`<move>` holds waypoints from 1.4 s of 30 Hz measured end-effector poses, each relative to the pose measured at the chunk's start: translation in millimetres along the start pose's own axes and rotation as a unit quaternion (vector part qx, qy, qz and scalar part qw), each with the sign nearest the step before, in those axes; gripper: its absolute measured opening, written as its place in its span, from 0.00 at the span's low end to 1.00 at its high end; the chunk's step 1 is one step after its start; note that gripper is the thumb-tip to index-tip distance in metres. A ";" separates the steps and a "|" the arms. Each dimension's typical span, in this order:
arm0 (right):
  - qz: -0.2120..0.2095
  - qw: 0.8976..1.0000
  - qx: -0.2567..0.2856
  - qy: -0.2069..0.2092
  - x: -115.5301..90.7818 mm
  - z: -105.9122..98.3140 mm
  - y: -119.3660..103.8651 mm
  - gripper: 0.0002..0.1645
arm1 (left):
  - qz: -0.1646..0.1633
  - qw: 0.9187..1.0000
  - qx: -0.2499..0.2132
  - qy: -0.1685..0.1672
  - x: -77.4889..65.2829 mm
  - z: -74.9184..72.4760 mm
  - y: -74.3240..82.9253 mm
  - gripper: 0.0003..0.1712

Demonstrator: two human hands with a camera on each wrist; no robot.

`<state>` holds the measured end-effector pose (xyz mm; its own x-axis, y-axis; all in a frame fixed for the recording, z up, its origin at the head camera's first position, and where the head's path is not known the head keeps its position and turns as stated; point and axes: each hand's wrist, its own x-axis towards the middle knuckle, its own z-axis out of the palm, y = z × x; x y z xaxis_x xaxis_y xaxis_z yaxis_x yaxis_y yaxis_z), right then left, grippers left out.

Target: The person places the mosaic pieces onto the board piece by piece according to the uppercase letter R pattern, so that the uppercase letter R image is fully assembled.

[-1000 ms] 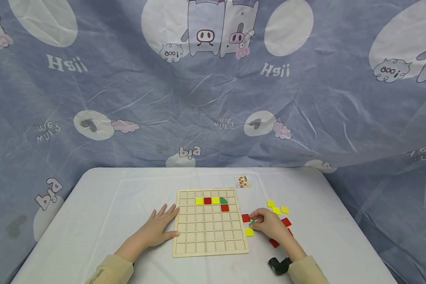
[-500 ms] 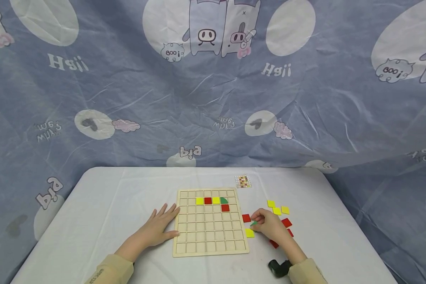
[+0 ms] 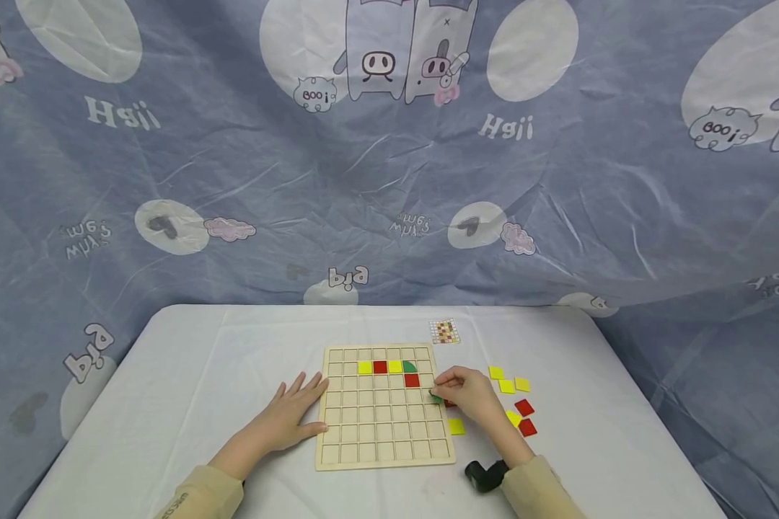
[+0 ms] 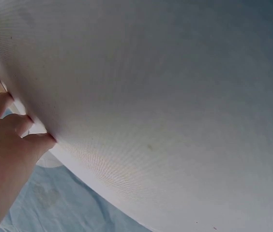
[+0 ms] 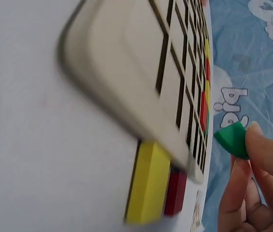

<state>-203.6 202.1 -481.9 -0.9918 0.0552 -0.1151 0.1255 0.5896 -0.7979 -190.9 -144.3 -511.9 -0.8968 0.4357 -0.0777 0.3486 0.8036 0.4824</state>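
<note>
My right hand [image 3: 470, 395] pinches a green quarter-round tile [image 5: 233, 139] between thumb and fingers, over the right edge of the wooden grid board [image 3: 376, 414]. On the board's second row sit a yellow, a red and another yellow tile, followed by a green quarter-round tile [image 3: 409, 367]. Directly below that green one lies a red tile [image 3: 412, 380]. My left hand [image 3: 285, 418] rests with fingers spread on the table, its fingertips and thumb at the board's left edge. In the left wrist view its fingers [image 4: 39, 141] reach toward the board's rim.
Beside the board's right edge lie a yellow tile [image 3: 456, 427] and a red tile [image 5: 175, 192], partly covered by my hand in the head view. Several loose yellow and red tiles [image 3: 524, 408] lie further right. A small pattern card [image 3: 444, 331] lies behind the board.
My right hand has moved left and slightly away from me with the green tile, from the table beside the board to over its right edge. My left hand stays in place.
</note>
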 end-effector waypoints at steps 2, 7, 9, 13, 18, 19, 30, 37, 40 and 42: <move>-0.004 1.000 0.003 -0.003 2.3 5.6 -4.2 0.06 | -0.002 1.000 0.003 0.000 0.2 0.1 0.1 0.48; -0.023 1.000 -0.005 -0.017 7.9 18.1 -9.4 0.05 | -0.004 1.000 0.006 0.000 0.3 0.0 1.0 0.48; -0.032 0.999 -0.012 -0.021 9.4 21.6 -10.0 0.06 | -0.003 1.000 0.004 0.000 0.2 -0.3 1.5 0.48; -0.041 0.998 -0.026 -0.035 11.6 26.6 -10.2 0.05 | -0.002 1.000 0.003 -0.001 -0.2 -0.5 1.7 0.48; -0.050 0.997 -0.051 -0.042 12.2 30.9 -11.1 0.04 | -0.002 1.000 0.002 -0.001 -0.6 -0.6 1.3 0.47; -0.054 0.996 -0.055 -0.040 12.0 31.4 -11.9 0.04 | -0.002 1.000 0.002 -0.001 -0.5 -0.6 1.1 0.47; -0.086 0.991 -0.097 -0.025 9.3 34.9 -18.3 0.04 | 0.002 1.000 0.002 0.000 1.4 1.7 -2.7 0.47; -0.032 0.998 -0.042 -0.029 3.7 10.5 -10.2 0.03 | -0.003 1.000 0.000 -0.003 2.2 2.2 -0.9 0.48; -0.017 0.999 -0.025 -0.036 -3.4 -2.5 -1.6 0.04 | -0.004 1.000 0.003 -0.001 1.8 1.9 -0.8 0.48; -0.017 0.998 -0.029 -0.045 -9.7 -9.2 5.1 0.05 | -0.004 1.000 0.005 0.000 1.4 1.8 -1.1 0.48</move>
<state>-193.5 212.0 -479.4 -0.9889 -0.0369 -0.1438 0.0879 0.6353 -0.7672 -192.0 -143.8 -514.1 -0.8996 0.4292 -0.0812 0.3440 0.8106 0.4739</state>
